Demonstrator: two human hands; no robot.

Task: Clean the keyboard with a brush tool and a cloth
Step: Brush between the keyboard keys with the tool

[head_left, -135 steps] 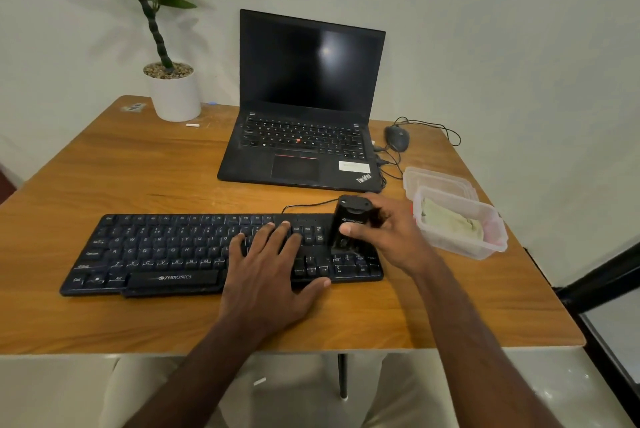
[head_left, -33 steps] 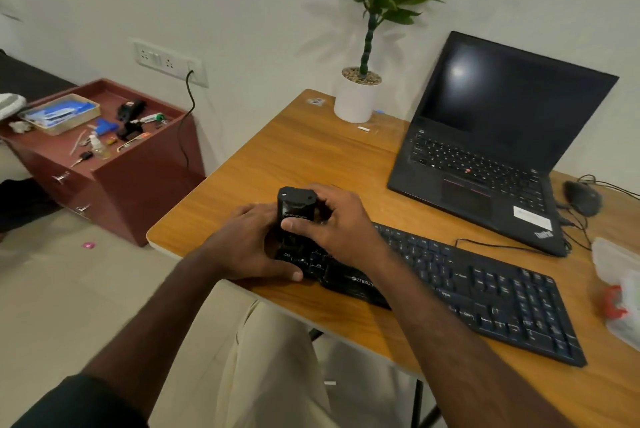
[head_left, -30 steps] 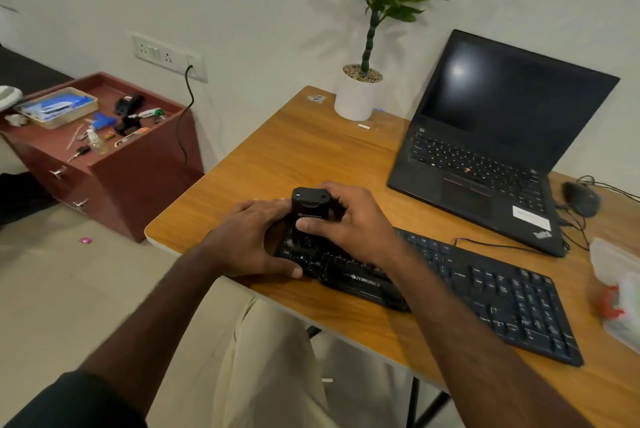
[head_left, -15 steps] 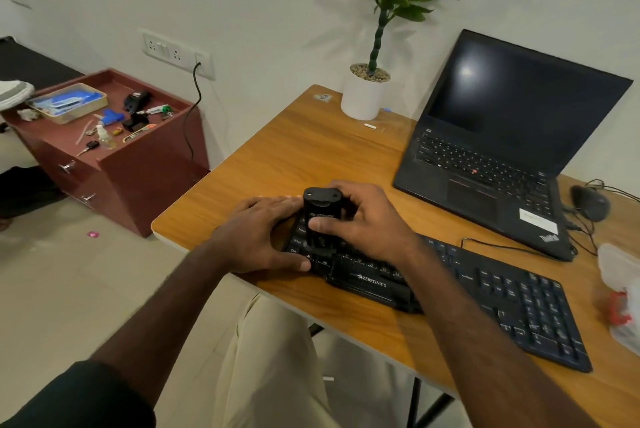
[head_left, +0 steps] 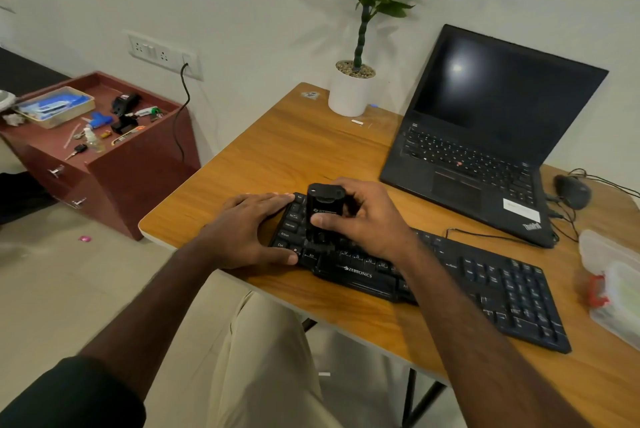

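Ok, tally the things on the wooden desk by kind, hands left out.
Keyboards: 1, the black keyboard
Brush tools: 1, the brush tool
Laptops: 1, the laptop
Mice: 1, the mouse
Potted plants: 1, the potted plant
Plastic containers: 2, the plastic containers
Total: 7

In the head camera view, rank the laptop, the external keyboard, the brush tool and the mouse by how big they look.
1. laptop
2. keyboard, though partly covered by hands
3. brush tool
4. mouse, similar to the brush tool but farther away, so unsure
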